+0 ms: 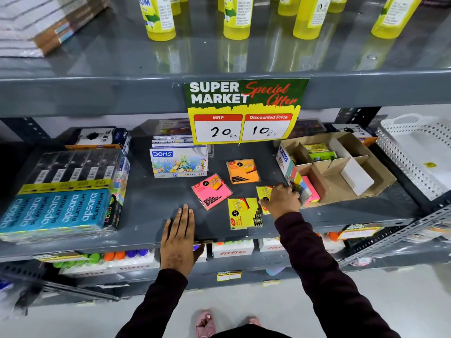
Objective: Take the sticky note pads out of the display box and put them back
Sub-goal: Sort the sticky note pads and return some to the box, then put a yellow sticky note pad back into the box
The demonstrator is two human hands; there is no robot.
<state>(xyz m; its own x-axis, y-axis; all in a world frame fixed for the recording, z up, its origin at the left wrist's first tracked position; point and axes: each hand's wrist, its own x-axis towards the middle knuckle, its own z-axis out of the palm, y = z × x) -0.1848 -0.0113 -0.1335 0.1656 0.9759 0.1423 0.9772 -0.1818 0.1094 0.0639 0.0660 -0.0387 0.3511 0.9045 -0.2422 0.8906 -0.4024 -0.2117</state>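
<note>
A cardboard display box (361, 152) with dividers stands on the grey shelf at the right; green and yellow pads (321, 156) lie in a rear compartment and pink ones (311, 191) in the front left one. Out on the shelf lie an orange pad (242, 170), a pink pad (211, 191) and a yellow pad (244, 213). My right hand (283, 200) rests on a second yellow pad (263, 192) beside the box, fingers closed around it. My left hand (179, 236) lies flat and open on the shelf's front edge.
A Doms oil pastel box (179, 162) stands behind the pads. Apsara pencil packs (56, 211) fill the left. A price sign (244, 111) hangs from the shelf above. A white perforated tray (419, 152) sits far right. Yellow bottles (159, 18) stand on the upper shelf.
</note>
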